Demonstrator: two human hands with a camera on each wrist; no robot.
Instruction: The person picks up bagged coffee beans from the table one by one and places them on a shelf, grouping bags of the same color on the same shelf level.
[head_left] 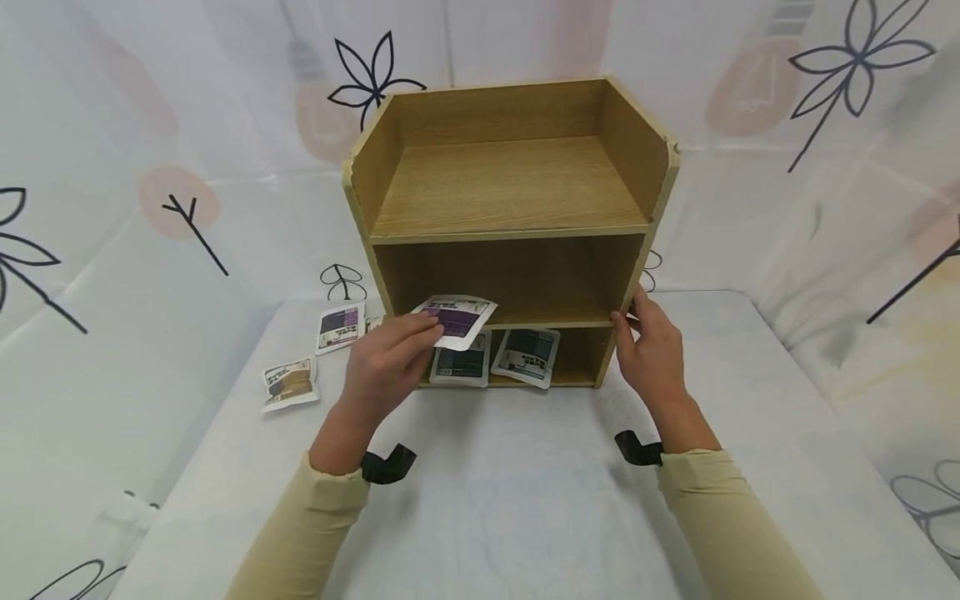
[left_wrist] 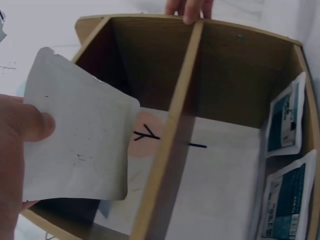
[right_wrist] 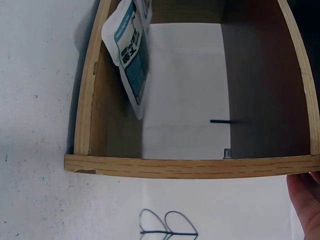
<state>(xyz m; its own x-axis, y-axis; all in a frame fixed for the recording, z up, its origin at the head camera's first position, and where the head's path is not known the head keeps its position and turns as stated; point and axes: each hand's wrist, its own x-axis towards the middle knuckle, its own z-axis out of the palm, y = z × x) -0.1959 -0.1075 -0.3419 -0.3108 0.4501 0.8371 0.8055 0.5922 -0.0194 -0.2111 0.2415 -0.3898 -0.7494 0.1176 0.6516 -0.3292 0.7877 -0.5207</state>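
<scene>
**Purple packet held at the shelf's middle opening**

The purple packet (head_left: 456,320) sits at the centre of the head view, just in front of the middle opening of the wooden shelf (head_left: 510,187). The left hand (head_left: 390,357) pinches it by its lower left corner, thumb on the plain silver back, as the left wrist view shows (left_wrist: 75,135). The packet is tilted slightly, its printed face up towards the head camera.

The right hand (head_left: 651,343) is right of centre, its fingers curled round the shelf's right side panel at the level of the middle board.

Below the held packet, in the bottom opening, two teal packets (head_left: 498,360) lean side by side against the front edge; the right wrist view shows one of them (right_wrist: 129,55) propped against the inner wall.

On the white tablecloth (head_left: 525,500) to the left of the shelf lie another purple packet (head_left: 340,327) and, further to the lower left, a brown packet (head_left: 289,383). A patterned white curtain (head_left: 150,125) hangs behind.
</scene>
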